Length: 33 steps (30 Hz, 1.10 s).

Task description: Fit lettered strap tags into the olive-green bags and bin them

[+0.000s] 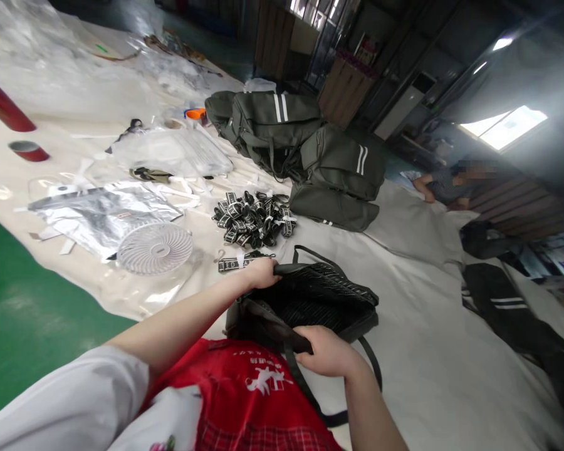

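Head view is showing a black bag (310,300) lying on the pale sheet (418,351) just in front of the person's red apron (244,388). Its long axis is running from lower left to upper right in the picture, with the open mouth facing the person and the far end pointing toward the green bags (310,156). The bag is looking dark and ribbed or quilted on top, with a thin handle arching above it and a black strap trailing down past the right wrist.

The left hand (262,274) is closing around the bag's upper edge at the near-left corner, fingers curled tight over it. The right hand (326,351) is gripping the nearer rim, fingers wrapped over a fold of black material.

Just beyond the left hand, a pile of black-and-white straps (254,219) is lying. A white fan (154,248) is sitting to the left, resting against silver foil (98,213).
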Motion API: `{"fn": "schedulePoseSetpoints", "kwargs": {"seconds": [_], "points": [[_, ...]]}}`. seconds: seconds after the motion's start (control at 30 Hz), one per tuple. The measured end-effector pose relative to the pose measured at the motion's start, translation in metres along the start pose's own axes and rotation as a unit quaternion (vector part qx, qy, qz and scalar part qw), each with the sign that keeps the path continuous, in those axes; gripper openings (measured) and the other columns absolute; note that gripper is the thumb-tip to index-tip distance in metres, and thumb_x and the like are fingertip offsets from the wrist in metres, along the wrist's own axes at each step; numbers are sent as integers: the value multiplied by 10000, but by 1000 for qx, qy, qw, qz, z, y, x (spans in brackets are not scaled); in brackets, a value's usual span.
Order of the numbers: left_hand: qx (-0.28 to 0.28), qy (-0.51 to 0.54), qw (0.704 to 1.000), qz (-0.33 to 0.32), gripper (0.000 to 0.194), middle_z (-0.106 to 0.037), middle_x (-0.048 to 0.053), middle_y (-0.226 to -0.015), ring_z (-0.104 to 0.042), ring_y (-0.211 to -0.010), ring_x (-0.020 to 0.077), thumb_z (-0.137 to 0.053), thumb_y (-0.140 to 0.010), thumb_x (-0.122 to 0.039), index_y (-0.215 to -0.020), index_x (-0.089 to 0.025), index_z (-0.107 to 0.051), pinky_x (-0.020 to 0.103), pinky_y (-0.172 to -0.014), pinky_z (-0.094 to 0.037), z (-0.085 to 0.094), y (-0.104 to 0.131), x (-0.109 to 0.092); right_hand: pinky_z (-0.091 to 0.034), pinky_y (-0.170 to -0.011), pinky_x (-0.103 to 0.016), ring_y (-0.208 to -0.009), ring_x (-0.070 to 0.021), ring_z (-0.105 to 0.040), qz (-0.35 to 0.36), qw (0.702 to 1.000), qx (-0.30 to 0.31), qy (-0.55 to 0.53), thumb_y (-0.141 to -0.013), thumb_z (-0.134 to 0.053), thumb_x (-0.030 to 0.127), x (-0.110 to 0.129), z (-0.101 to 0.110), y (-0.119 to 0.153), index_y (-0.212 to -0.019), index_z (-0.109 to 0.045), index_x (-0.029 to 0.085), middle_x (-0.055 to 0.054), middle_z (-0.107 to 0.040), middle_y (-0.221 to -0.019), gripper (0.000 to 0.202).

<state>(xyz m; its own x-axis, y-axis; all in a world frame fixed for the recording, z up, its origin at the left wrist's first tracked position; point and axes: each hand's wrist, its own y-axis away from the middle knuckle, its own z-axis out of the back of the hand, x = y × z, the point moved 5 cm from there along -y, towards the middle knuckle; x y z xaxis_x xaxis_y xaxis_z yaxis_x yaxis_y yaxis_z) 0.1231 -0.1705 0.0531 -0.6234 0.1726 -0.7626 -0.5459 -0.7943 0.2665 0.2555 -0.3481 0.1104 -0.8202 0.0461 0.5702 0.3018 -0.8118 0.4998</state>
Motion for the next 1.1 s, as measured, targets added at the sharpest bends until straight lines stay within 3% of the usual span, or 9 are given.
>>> {"fn": "schedulePoseSetpoints", "kwargs": {"seconds": [0.07, 0.17, 0.23, 0.33, 0.5, 0.67, 0.93, 1.0, 1.1], "points": [[22, 59, 998, 18, 246, -690, 110, -818, -653, -904, 331, -640, -712, -362, -816, -141, -669, 389, -818, -484, -5, -7, 11, -450, -816, -290, -967, -218, -633, -8, 979, 43, -199, -673, -597, 217, -18, -12, -9, -1041, -685, 217, -32, -716, -1028, 378], [73, 169, 982, 43, 312, -711, 95, -835, -675, -825, 282, -587, -751, -414, -863, -135, -668, 343, -724, -518, -12, -8, 30, -452, -911, -321, -1064, -231, -622, -72, 882, 57, -463, -621, -655, 253, -49, -37, -23, -1094, -671, 182, -65, -699, -1120, 478], [112, 239, 963, 60, 402, -726, 106, -886, -685, -821, 275, -616, -727, -471, -923, -124, -665, 337, -702, -538, -18, -5, 42, -466, -904, -326, -1044, -240, -640, -114, 831, 12, -545, -573, -699, 251, -68, -50, -31, -1065, -674, 156, -90, -703, -1104, 502], [159, 334, 925, 91, 514, -733, 123, -871, -694, -813, 281, -716, -638, -545, -908, -110, -671, 348, -696, -557, -28, 1, 58, -509, -827, -317, -981, -243, -678, -158, 786, -107, -588, -573, -681, 242, -91, -60, -44, -1008, -661, 140, -115, -713, -1049, 447], [207, 477, 838, 164, 488, -738, 112, -800, -698, -746, 269, -855, -518, -468, -813, -117, -689, 369, -724, -566, -48, 8, 72, -530, -625, -268, -803, -200, -711, -195, 775, -210, -563, -669, -678, 234, -107, -58, -69, -929, -610, 186, -79, -717, -964, 273], [207, 510, 816, 178, 510, -737, 108, -765, -698, -715, 283, -871, -490, -432, -838, -103, -697, 403, -725, -571, -53, 11, 70, -462, -458, -191, -642, -159, -678, -206, 798, -272, -498, -729, -687, 208, -111, -46, -85, -790, -624, 162, -50, -696, -744, 99], [179, 480, 844, 158, 435, -737, 81, -742, -685, -687, 269, -832, -529, -423, -828, -136, -699, 371, -684, -549, -50, 16, 63, -414, -379, -164, -556, -143, -655, -212, 801, -333, -449, -760, -709, 309, -119, -32, -98, -689, -630, 151, -40, -674, -639, 190], [167, 440, 874, 124, 425, -736, 68, -770, -681, -710, 256, -793, -577, -452, -855, -147, -693, 339, -675, -531, -47, 16, 57, -388, -368, -157, -500, -124, -628, -215, 795, -333, -459, -742, -718, 286, -120, -31, -103, -678, -629, 148, -29, -659, -600, 176], [127, 279, 950, 52, 393, -718, 50, -778, -660, -724, 240, -701, -676, -491, -880, -156, -687, 313, -664, -499, -36, 19, 43, -372, -366, -161, -441, -103, -584, -215, 783, -329, -483, -719, -715, 258, -123, -31, -110, -673, -622, 148, -17, -640, -559, 151]]}}
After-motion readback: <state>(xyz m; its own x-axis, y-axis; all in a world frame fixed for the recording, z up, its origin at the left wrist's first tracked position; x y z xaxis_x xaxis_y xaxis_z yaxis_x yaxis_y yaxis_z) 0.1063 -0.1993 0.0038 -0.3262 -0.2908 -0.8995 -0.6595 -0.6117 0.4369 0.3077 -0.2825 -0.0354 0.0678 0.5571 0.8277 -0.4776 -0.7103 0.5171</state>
